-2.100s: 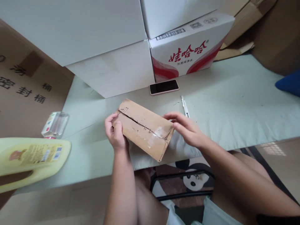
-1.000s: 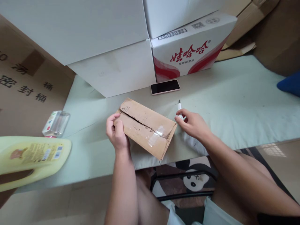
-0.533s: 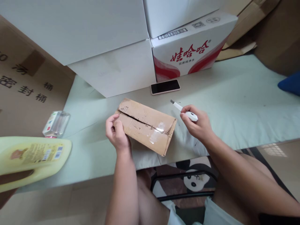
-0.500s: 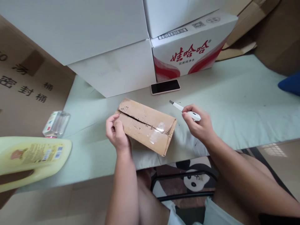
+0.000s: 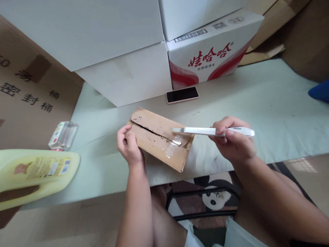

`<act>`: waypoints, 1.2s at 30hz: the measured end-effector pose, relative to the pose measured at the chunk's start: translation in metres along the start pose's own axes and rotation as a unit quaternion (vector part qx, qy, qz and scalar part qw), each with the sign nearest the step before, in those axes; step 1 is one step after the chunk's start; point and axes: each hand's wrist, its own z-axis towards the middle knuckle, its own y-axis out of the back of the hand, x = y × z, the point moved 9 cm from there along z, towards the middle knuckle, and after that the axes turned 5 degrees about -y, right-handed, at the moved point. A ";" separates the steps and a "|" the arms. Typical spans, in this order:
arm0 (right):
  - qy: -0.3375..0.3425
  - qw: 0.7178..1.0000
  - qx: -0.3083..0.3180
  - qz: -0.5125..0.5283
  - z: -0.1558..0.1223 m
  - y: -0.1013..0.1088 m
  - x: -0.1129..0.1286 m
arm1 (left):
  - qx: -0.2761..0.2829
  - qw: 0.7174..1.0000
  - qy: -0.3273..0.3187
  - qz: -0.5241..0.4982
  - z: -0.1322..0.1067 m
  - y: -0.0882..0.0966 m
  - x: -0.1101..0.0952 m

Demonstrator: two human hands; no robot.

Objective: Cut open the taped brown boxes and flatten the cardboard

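Note:
A small brown cardboard box (image 5: 154, 145) lies tilted on the cloth-covered table, with a dark open slit along its top seam. Clear tape (image 5: 174, 146) crosses the seam near its right end. My left hand (image 5: 131, 145) grips the box's left end, thumb on the near side and fingers curled at the corner. In my right hand (image 5: 233, 137) is a white utility knife (image 5: 205, 131), held by its handle. Its grey blade points left, over the right part of the box; whether it touches the cardboard I cannot tell.
Behind the box lies a phone (image 5: 183, 95) against stacked white cartons (image 5: 125, 79) and a red-and-white carton (image 5: 205, 65). On the left are a yellow jug (image 5: 51, 171), a clear bottle (image 5: 64, 135) and a large brown carton (image 5: 33, 79). A blue object (image 5: 320, 92) sits far right.
My right hand has moved right and slightly nearer, turning the knife so its blade now points left over the box. My left hand and the box stay in place.

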 end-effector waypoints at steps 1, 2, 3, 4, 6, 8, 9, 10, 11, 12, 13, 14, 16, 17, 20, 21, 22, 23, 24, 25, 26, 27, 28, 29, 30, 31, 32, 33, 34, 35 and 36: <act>-0.001 1.000 0.008 -0.011 -0.001 -0.001 0.000 | 0.000 1.000 -0.001 0.000 0.000 0.000 0.000; 0.001 0.999 0.015 -0.030 -0.001 -0.002 0.000 | 0.001 1.000 -0.002 0.000 0.000 0.000 0.000; 0.008 0.998 0.023 -0.055 -0.002 -0.004 0.000 | 0.002 1.000 -0.003 0.000 0.000 0.000 0.001; 0.018 0.996 0.034 -0.081 -0.002 -0.006 0.002 | 0.004 1.000 -0.004 0.001 0.000 0.000 0.001; 0.047 0.990 0.053 -0.123 -0.004 -0.011 0.008 | 0.005 1.000 -0.004 0.001 0.000 0.000 0.001; 0.077 0.985 0.065 -0.141 -0.005 -0.014 0.015 | 0.006 1.000 -0.002 0.001 0.000 0.000 0.002; 0.087 0.984 0.069 -0.142 -0.006 -0.015 0.017 | 0.006 1.000 -0.001 0.003 0.000 -0.001 0.002; 0.095 0.983 0.072 -0.140 -0.007 -0.016 0.020 | 0.007 1.000 -0.001 0.005 -0.001 -0.001 0.001; 0.098 0.983 0.076 -0.138 -0.007 -0.017 0.022 | 0.009 1.000 -0.002 0.008 -0.001 -0.001 0.001; 0.099 0.982 0.085 -0.140 -0.008 -0.019 0.024 | 0.009 1.000 -0.003 0.011 -0.001 -0.001 0.000; 0.098 0.980 0.095 -0.147 -0.008 -0.021 0.025 | 0.010 1.000 -0.004 0.014 -0.001 -0.002 -0.001; 0.098 0.976 0.105 -0.160 -0.008 -0.025 0.027 | 0.010 1.000 -0.004 0.015 -0.001 -0.002 -0.001; 0.107 0.966 0.118 -0.205 -0.009 -0.031 0.034 | 0.011 1.000 -0.003 0.014 -0.001 -0.001 -0.001; 0.113 0.959 0.119 -0.231 -0.010 -0.034 0.038 | 0.012 1.000 -0.002 0.016 -0.001 -0.001 -0.001; 0.120 0.946 0.088 -0.287 -0.012 -0.036 0.049 | 0.016 1.000 -0.001 0.021 -0.001 -0.002 -0.001; 0.115 0.945 0.073 -0.298 -0.013 -0.034 0.051 | 0.018 1.000 -0.001 0.022 -0.001 -0.002 -0.001; 0.110 0.945 0.053 -0.304 -0.014 -0.032 0.053 | 0.019 1.000 -0.002 0.023 -0.001 -0.003 -0.001; 0.104 0.946 0.032 -0.307 -0.015 -0.030 0.054 | 0.019 1.000 -0.003 0.023 -0.001 -0.003 -0.001; 0.098 0.947 0.012 -0.306 -0.016 -0.027 0.054 | 0.019 1.000 -0.003 0.023 -0.002 -0.003 -0.001; 0.090 0.950 -0.005 -0.300 -0.017 -0.024 0.053 | 0.018 1.000 -0.003 0.022 -0.002 -0.003 -0.001; 0.078 0.955 -0.019 -0.287 -0.017 -0.021 0.050 | 0.016 1.000 -0.003 0.021 -0.002 -0.003 -0.001; 0.060 0.961 -0.029 -0.270 -0.016 -0.019 0.046 | 0.016 1.000 -0.002 0.021 -0.002 -0.003 -0.001; 0.036 0.967 -0.038 -0.249 -0.015 -0.016 0.040 | 0.016 1.000 0.000 0.021 -0.002 -0.003 0.000; 0.009 0.973 -0.046 -0.226 -0.014 -0.013 0.034 | 0.018 1.000 0.001 0.023 -0.002 -0.003 0.001; -0.014 0.978 -0.053 -0.201 -0.013 -0.010 0.028 | 0.019 1.000 0.001 0.025 -0.002 -0.003 0.001; -0.031 0.982 -0.059 -0.178 -0.012 -0.008 0.024 | 0.021 0.999 0.001 0.026 -0.002 -0.003 0.001; -0.044 0.984 -0.059 -0.165 -0.012 -0.008 0.022 | 0.022 0.999 0.000 0.027 -0.002 -0.003 0.001; -0.052 0.984 -0.054 -0.162 -0.011 -0.009 0.021 | 0.022 0.999 -0.001 0.026 -0.002 -0.003 0.001; -0.056 0.983 -0.047 -0.168 -0.012 -0.010 0.021 | 0.022 0.999 -0.003 0.024 -0.002 -0.003 0.001; -0.056 0.981 -0.039 -0.184 -0.012 -0.012 0.022 | 0.022 1.000 -0.003 0.022 -0.002 -0.003 0.000; -0.053 0.977 -0.035 -0.203 -0.013 -0.013 0.024 | 0.022 1.000 -0.004 0.021 -0.002 -0.004 0.000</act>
